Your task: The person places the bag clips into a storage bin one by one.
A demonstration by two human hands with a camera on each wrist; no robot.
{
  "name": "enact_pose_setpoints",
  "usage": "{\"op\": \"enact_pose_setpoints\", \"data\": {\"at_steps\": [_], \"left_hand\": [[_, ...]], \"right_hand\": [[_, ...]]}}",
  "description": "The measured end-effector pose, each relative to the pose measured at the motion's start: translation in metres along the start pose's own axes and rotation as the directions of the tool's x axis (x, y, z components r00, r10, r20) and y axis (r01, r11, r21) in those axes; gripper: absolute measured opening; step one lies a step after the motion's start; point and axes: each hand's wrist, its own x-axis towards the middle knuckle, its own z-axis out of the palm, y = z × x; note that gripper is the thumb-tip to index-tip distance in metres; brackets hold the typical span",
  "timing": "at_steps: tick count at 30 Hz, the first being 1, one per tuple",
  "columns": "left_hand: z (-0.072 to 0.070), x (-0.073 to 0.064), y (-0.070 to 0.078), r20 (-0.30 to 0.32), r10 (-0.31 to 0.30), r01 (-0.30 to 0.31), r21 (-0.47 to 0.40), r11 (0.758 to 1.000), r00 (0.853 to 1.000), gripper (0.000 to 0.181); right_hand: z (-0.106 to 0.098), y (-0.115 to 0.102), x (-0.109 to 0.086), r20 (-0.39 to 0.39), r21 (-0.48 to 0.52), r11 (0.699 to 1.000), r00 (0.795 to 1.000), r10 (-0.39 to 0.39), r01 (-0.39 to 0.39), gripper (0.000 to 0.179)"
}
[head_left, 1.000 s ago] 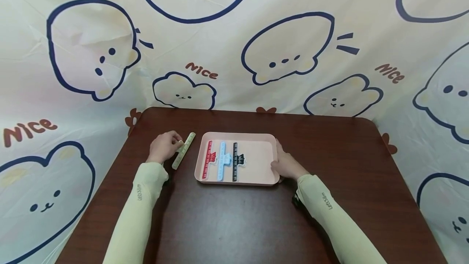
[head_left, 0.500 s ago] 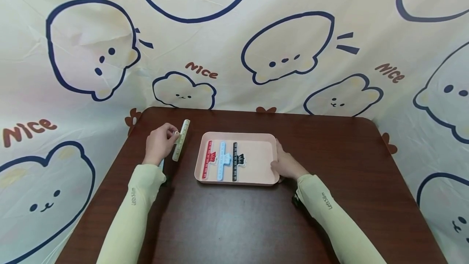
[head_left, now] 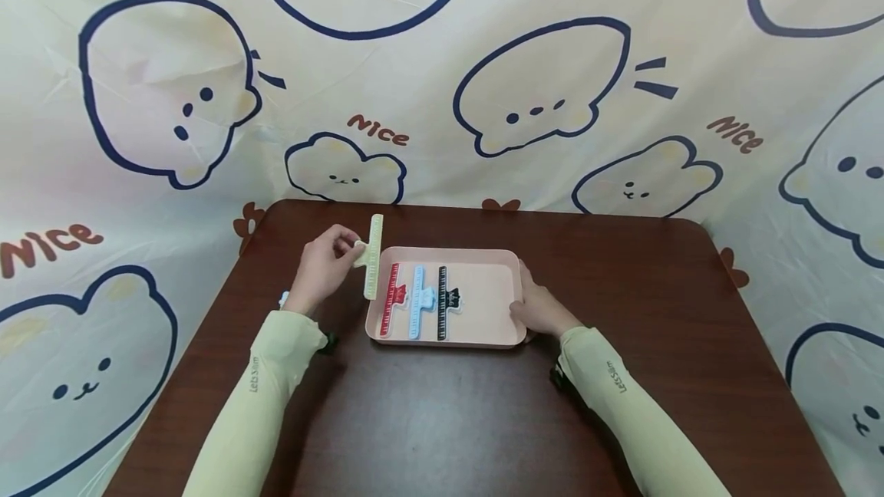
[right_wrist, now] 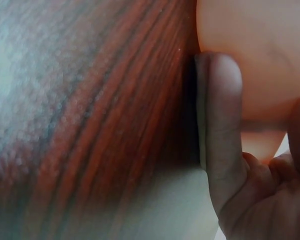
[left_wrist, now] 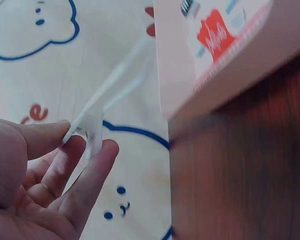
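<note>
My left hand [head_left: 321,267] pinches the handle of a pale green ruler clip [head_left: 374,255] between thumb and fingers. The clip stands nearly upright over the left rim of a pink tray [head_left: 490,294]. In the left wrist view its two long strips [left_wrist: 92,107] spread apart in a narrow V. My right hand [head_left: 545,309] grips the tray's right end, the thumb [right_wrist: 225,95] lying along it in the right wrist view. Inside the tray, a red ruler clip [head_left: 390,301], a light blue one [head_left: 417,304] and a black one [head_left: 443,305] lie side by side.
The dark brown wooden table [head_left: 428,420] carries the tray near its middle. A cream cloth [head_left: 428,98] with cartoon drawings hangs behind the table and at both sides.
My left hand has lifted the pale green clip, first away from me, then rightward to the tray's left rim, turning it more upright. My right hand and the tray have stayed put.
</note>
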Motion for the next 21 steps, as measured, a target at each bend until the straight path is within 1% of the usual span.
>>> {"op": "enact_pose_setpoints", "data": {"at_steps": [4,8,13,21], "left_hand": [[0.005,-0.002,0.011,0.064,0.003,-0.001,-0.039,0.999,0.998,0.024],[0.011,-0.005,0.02,0.123,-0.014,0.023,-0.067,0.998,0.992,0.026],[0.019,-0.008,0.028,0.169,-0.036,0.052,-0.09,0.995,0.985,0.029],[0.031,-0.01,0.036,0.218,-0.014,0.042,-0.125,0.991,0.976,0.03]], "right_hand": [[0.0,-0.001,0.0,-0.005,-0.002,1.0,1.0,0.0,0.0,0.093],[0.001,0.0,-0.001,-0.007,-0.006,1.0,1.0,-0.014,0.014,0.093],[0.0,0.0,-0.002,-0.012,-0.007,0.999,0.999,-0.032,0.031,0.091],[0.0,0.001,0.0,-0.017,-0.005,0.999,0.999,-0.043,0.043,0.091]]}}
